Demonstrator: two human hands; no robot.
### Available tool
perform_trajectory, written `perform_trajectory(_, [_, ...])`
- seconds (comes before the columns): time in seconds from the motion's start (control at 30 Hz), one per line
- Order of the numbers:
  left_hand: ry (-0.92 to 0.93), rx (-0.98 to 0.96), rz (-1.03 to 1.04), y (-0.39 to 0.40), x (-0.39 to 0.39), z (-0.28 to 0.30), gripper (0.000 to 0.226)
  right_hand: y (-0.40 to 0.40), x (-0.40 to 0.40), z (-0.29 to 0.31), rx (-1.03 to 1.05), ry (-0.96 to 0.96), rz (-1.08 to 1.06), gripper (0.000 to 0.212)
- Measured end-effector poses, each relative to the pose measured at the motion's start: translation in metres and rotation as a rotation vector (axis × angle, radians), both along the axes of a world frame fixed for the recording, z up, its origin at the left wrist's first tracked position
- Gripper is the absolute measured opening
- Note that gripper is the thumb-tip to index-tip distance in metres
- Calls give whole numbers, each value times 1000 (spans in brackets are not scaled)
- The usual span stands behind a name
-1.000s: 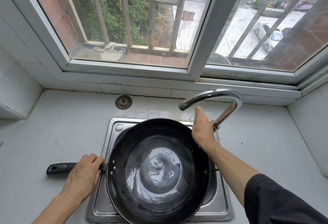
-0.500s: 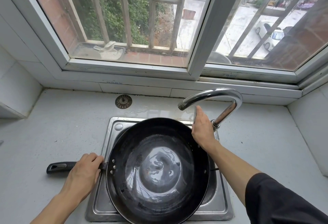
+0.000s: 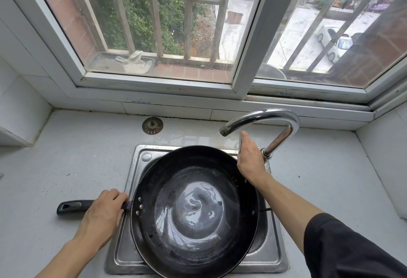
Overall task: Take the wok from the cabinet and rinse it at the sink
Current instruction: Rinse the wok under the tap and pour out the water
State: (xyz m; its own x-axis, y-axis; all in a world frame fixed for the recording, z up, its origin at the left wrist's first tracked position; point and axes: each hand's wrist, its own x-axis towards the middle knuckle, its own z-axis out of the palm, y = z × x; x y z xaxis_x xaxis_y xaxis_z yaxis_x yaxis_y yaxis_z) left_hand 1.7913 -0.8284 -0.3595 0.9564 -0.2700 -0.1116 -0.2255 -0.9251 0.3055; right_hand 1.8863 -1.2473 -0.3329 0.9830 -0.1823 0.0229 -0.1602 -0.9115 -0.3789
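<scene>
A black wok [image 3: 193, 211] rests over the steel sink [image 3: 123, 255], covering most of the basin, with a shallow pool of water in its bottom. My left hand [image 3: 102, 213] is closed around its black handle [image 3: 72, 206], which points left over the counter. My right hand [image 3: 251, 158] reaches behind the wok's far right rim and grips the tap lever at the base of the chrome faucet [image 3: 264, 117]. No water runs from the spout, which hangs above the wok's far edge.
A round sink strainer [image 3: 152, 125] lies on the grey counter behind the sink. A window with bars fills the wall just behind. Tiled walls close in on the counter at left and right.
Both hands and the wok have held their places. The water in the wok's bottom ripples slightly.
</scene>
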Motion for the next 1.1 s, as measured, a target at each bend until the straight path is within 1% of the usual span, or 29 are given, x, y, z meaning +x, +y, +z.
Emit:
perform_trajectory(0.23, [-1, -8, 7, -1, 0, 0, 36, 0, 0, 4, 1, 19, 21, 71])
perform_trajectory(0.7, [12, 3, 20, -1, 0, -2, 32, 0, 1, 5, -12, 8, 39, 63])
perform_trajectory(0.83, [17, 1, 22, 1, 1, -3, 31, 0, 1, 7, -17, 25, 46, 69])
perform_trajectory(1.1, [14, 1, 18, 2, 1, -6, 31, 0, 1, 7, -12, 25, 42, 70])
